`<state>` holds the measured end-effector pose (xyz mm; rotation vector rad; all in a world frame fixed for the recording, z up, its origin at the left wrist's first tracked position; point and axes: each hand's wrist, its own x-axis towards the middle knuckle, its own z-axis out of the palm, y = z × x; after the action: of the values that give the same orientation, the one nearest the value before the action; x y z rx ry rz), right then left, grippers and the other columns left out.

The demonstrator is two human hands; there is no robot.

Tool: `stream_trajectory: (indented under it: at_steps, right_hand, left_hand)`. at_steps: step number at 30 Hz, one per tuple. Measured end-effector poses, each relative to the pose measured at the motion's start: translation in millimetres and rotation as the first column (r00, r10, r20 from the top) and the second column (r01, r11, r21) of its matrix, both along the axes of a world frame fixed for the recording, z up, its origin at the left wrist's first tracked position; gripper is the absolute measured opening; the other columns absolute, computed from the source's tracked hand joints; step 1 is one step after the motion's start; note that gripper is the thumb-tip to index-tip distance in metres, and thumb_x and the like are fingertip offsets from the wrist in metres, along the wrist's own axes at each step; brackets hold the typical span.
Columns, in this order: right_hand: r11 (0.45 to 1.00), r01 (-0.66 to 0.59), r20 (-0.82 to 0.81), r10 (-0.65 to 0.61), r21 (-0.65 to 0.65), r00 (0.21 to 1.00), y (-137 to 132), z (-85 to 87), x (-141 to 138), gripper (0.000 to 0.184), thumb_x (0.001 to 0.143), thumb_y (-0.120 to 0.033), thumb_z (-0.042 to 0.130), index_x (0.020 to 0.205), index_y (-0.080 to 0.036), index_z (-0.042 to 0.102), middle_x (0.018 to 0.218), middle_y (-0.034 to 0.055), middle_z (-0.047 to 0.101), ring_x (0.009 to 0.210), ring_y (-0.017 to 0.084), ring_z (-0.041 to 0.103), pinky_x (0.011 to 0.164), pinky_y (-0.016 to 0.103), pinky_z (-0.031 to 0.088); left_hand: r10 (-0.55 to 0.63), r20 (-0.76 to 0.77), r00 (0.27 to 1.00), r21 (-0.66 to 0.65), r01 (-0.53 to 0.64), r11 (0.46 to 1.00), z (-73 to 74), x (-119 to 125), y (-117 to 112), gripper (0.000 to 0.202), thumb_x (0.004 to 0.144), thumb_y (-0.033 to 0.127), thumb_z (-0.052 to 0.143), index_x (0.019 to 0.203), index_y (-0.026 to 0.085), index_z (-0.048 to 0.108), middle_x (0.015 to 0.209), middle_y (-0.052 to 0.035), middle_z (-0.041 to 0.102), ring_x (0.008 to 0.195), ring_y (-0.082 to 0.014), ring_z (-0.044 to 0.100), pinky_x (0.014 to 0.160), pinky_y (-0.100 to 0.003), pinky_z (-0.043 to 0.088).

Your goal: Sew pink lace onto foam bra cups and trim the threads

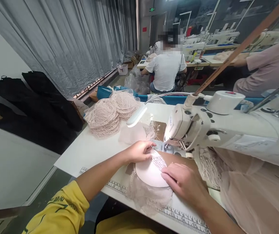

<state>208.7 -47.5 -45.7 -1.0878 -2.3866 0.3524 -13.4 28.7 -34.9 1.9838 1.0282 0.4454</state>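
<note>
Just in front of the sewing machine [202, 126], a padded bra cup [149, 172] lies between both hands, left hand [139, 151] pinching its far lace edge, right hand [183, 183] pressing flat on its near side.

Stack of pink lace cups [110, 113] far left on the white worktop [85, 151], printed ruler scale [178, 216] along its near edge. White gooseneck lamp [136, 115] over the middle. Grey curtain [76, 39] along the left wall, black bags [32, 100] on the floor below it. Far centre: person in white T-shirt [166, 70] seated, back turned, at another machine [193, 50]. Far right: person in pink sleeve [268, 66]. Loose pink fabric [256, 191] heaped near right.
</note>
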Motion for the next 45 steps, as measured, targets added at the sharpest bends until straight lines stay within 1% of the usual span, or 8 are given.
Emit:
stream_trajectory:
  at_steps: [5,10,13,15,18,23,34,45]
  right_hand:
    - [0.994,0.109,0.023,-0.110,0.028,0.994,1.3,-2.9,-1.2,0.033,0.094,-0.028,0.043,0.066,-0.020,0.060,0.063,0.0013,0.057,0.062,0.015,0.051,0.060,0.027,0.035]
    - [0.960,0.221,0.088,-0.238,0.170,0.967,6.5,-14.9,1.2,0.026,0.093,-0.031,0.044,0.104,-0.020,0.065,0.081,0.0037,0.063,0.074,0.018,0.058,0.065,0.029,0.040]
    - [0.943,0.242,0.179,-0.285,0.228,0.942,9.1,-22.0,1.4,0.029,0.093,-0.027,0.041,0.108,-0.020,0.065,0.078,0.0033,0.062,0.070,0.018,0.058,0.062,0.030,0.039]
    - [0.934,0.245,0.198,-0.301,0.261,0.933,9.8,-23.9,0.8,0.030,0.093,-0.023,0.040,0.105,-0.019,0.067,0.078,0.0036,0.063,0.070,0.018,0.058,0.063,0.030,0.039]
    - [0.921,0.252,0.207,-0.320,0.297,0.925,9.7,-23.6,-0.2,0.031,0.091,-0.017,0.038,0.095,-0.018,0.068,0.075,0.0039,0.062,0.067,0.018,0.057,0.063,0.031,0.038]
    - [0.901,0.265,0.231,-0.355,0.345,0.906,9.8,-21.8,-1.3,0.030,0.091,-0.019,0.040,0.107,-0.018,0.066,0.078,0.0038,0.064,0.065,0.018,0.058,0.061,0.031,0.039]
    - [0.888,0.328,0.230,-0.410,0.323,0.883,12.8,-17.8,-6.9,0.028,0.088,-0.017,0.046,0.105,-0.019,0.067,0.083,0.0038,0.068,0.061,0.018,0.059,0.056,0.031,0.041]
    - [0.898,0.372,0.284,-0.429,0.233,0.857,16.0,-13.6,-7.6,0.034,0.087,-0.016,0.044,0.112,-0.021,0.067,0.083,0.0056,0.071,0.064,0.019,0.064,0.055,0.030,0.046]
  left_hand:
    - [0.051,-0.021,0.998,0.098,-0.049,0.994,-7.1,8.3,8.7,0.026,0.081,0.011,0.048,0.106,0.010,0.055,0.079,-0.0025,0.065,0.069,-0.0129,0.062,0.066,-0.022,0.048]
    - [0.004,-0.050,0.999,0.200,0.006,0.980,-6.7,25.5,14.5,0.024,0.078,0.006,0.050,0.099,0.013,0.057,0.076,0.0001,0.065,0.068,-0.0122,0.061,0.065,-0.020,0.047]
    - [0.050,-0.082,0.995,0.303,-0.023,0.953,4.2,29.6,13.6,0.024,0.078,0.005,0.047,0.098,0.012,0.058,0.081,-0.0044,0.064,0.077,-0.0174,0.061,0.071,-0.027,0.048]
    - [0.052,-0.112,0.992,0.384,-0.005,0.923,12.7,28.5,6.8,0.024,0.081,0.007,0.044,0.100,0.012,0.059,0.087,-0.0079,0.064,0.084,-0.0208,0.060,0.076,-0.032,0.048]
    - [-0.074,-0.245,0.967,0.496,0.191,0.847,17.1,26.0,-9.4,0.024,0.088,0.014,0.041,0.102,0.014,0.061,0.090,-0.0083,0.065,0.085,-0.0207,0.061,0.075,-0.032,0.051]
    - [-0.100,-0.368,0.924,0.618,0.323,0.716,0.8,26.5,-21.5,0.025,0.091,0.019,0.043,0.108,0.010,0.059,0.114,-0.0143,0.063,0.105,-0.0243,0.059,0.089,-0.037,0.051]
    - [-0.175,-0.391,0.904,0.554,0.383,0.739,-2.5,19.0,-0.5,0.045,0.090,0.031,0.046,0.127,0.006,0.050,0.134,-0.0191,0.051,0.126,-0.0282,0.047,0.104,-0.040,0.043]
    - [-0.288,-0.450,0.845,0.524,0.511,0.682,1.7,16.8,26.2,0.045,0.088,0.028,0.047,0.128,0.008,0.053,0.132,-0.0151,0.055,0.117,-0.0251,0.055,0.101,-0.037,0.042]
